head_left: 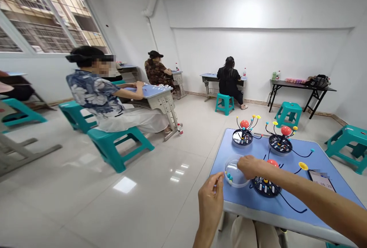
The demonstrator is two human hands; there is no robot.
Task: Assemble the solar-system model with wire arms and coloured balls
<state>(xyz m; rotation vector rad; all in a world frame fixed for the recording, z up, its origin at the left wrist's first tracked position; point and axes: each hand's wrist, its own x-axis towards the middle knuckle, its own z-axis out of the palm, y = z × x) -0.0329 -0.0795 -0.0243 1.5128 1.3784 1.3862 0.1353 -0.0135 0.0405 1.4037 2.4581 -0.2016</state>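
My left hand (211, 198) is held at the table's left edge, fingertips pinched together on something too small to make out. My right hand (250, 167) reaches over the round clear tray (233, 183), its fingers bent down and hidden from view. Small teal and yellow beads (229, 177) lie in the tray's left part. Under my right forearm stands a solar-system model (267, 188) with a black round base, a red ball and bent black arms, one ending in a yellow dish. Two similar models (242, 137) (280, 144) with coloured balls stand behind it.
A phone (321, 181) showing a timer lies on the right of the blue table (309, 150). Teal stools (289, 113) stand beyond it. Seated persons (97, 91) work at other desks to the left and ahead. A bottle (180, 128) stands on the floor.
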